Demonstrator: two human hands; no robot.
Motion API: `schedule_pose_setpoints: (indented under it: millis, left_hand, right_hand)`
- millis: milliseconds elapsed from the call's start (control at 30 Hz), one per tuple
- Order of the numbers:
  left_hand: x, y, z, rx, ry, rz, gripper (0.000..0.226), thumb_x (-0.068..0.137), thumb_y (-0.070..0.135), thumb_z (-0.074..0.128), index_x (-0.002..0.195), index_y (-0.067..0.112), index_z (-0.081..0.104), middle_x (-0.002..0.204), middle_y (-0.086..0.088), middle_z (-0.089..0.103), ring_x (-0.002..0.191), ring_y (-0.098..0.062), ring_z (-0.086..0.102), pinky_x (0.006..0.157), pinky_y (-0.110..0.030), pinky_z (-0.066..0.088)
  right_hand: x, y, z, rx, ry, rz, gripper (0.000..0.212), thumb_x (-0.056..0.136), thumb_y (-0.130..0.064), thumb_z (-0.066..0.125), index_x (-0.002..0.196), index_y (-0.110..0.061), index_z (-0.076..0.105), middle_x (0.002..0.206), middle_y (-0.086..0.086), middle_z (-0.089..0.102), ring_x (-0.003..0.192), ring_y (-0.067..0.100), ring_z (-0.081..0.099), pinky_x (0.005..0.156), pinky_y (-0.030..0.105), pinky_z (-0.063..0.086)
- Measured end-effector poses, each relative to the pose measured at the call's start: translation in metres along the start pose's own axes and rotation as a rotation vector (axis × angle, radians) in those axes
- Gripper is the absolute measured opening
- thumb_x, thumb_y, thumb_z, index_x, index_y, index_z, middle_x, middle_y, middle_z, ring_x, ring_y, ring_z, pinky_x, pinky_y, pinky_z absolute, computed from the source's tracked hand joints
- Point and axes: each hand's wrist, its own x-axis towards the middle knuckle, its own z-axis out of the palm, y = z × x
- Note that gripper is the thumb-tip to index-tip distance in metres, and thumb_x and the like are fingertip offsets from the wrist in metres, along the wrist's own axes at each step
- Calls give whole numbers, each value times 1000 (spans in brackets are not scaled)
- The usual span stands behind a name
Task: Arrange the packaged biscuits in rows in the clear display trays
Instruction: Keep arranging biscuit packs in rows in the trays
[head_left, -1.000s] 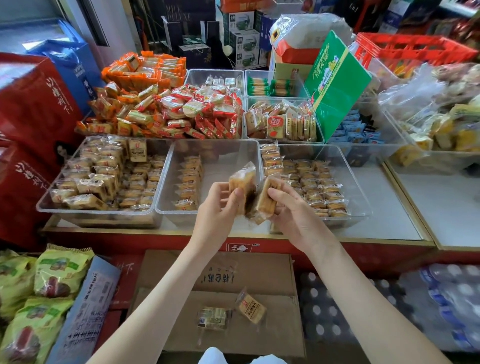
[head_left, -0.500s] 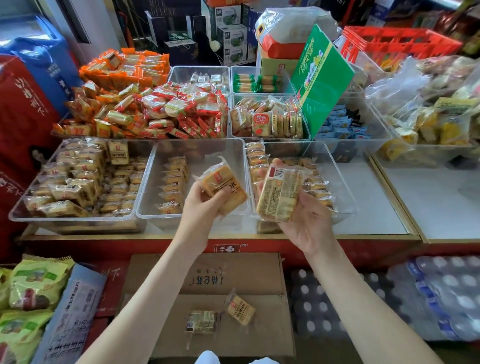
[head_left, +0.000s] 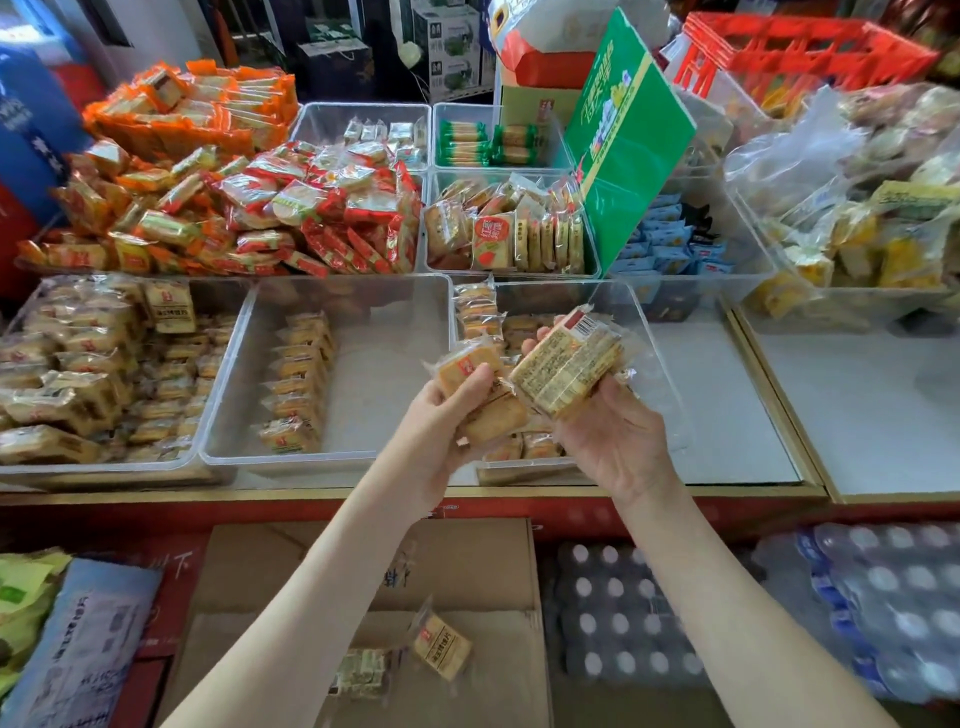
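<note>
Biscuit packs (head_left: 470, 371): two gripped in my left hand (head_left: 447, 415). Barcode pack (head_left: 569, 364) cradled in my right hand (head_left: 618, 436). All held above the right tray (head_left: 644, 332). Likely light, with slippery film and brittle contents; hold the flat faces, not the seams.

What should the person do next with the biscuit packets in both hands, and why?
Probably lower the left hand and set its packets in the middle tray, beside the single row, starting a second. The right hand grips another stack, and most of that tray's floor is bare.
</note>
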Motion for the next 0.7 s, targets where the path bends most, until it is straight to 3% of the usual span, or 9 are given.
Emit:
schedule_pose_setpoints:
  millis: [67, 133, 267, 367, 500, 600, 700]
  left_hand:
    - [4, -4, 7, 38, -29, -2, 91, 58, 52, 87, 132, 15, 49, 125, -8, 66, 112, -23, 66, 79, -33, 58]
    - [7, -5, 9, 52, -15, 25, 99, 53, 48, 89, 136, 16, 44, 128, -10, 63, 112, -24, 66, 84, -39, 58]
    - [7, -3, 4, 111, -4, 128, 88, 60, 38, 85, 134, 14, 45, 126, -11, 64, 112, -26, 66, 89, -44, 57]
    - [4, 0, 0, 139, 15, 170, 79, 68, 32, 87, 133, 13, 45, 124, -11, 65, 111, -26, 66, 83, -38, 58]
    - [5, 1, -4, 129, 44, 196, 69, 73, 19, 77, 132, 6, 44, 124, -15, 64, 107, -25, 67, 74, -29, 58]
    - [11, 0, -8, 154, 78, 158, 71, 70, 23, 78, 131, 9, 44, 122, -13, 65, 105, -24, 68, 77, -31, 58]
    - [26, 2, -16, 179, 205, 104, 64, 76, 19, 78, 129, 9, 44, 120, -13, 65, 103, -21, 69, 81, -31, 59]
  right_hand:
    - [2, 3, -7, 1, -15, -4, 59, 91, -7, 64, 143, -4, 38, 141, 20, 49, 134, 35, 44, 117, 48, 25]
    - [5, 5, -11, 5, -12, 1, 63, 93, -7, 61, 147, -4, 29, 144, 20, 43, 136, 34, 39, 116, 42, 18]
    - [14, 10, -14, 95, -32, 2, 69, 93, -3, 59, 150, -6, 20, 147, 22, 36, 138, 36, 33, 115, 45, 20]
    - [21, 12, -14, 114, -51, 28, 61, 93, -3, 59, 147, -5, 31, 147, 21, 38, 138, 36, 34, 115, 49, 21]
    - [23, 11, -15, -57, -84, 1, 49, 92, -12, 64, 138, -12, 50, 143, 13, 47, 138, 30, 37, 116, 47, 10]
    - [24, -7, -16, -121, -104, -30, 45, 88, -12, 68, 131, -9, 56, 136, 15, 54, 130, 30, 49, 111, 42, 33]
    - [43, -42, -23, -326, 172, -133, 52, 83, -10, 67, 132, -5, 51, 128, 14, 58, 123, 30, 54, 103, 39, 48]
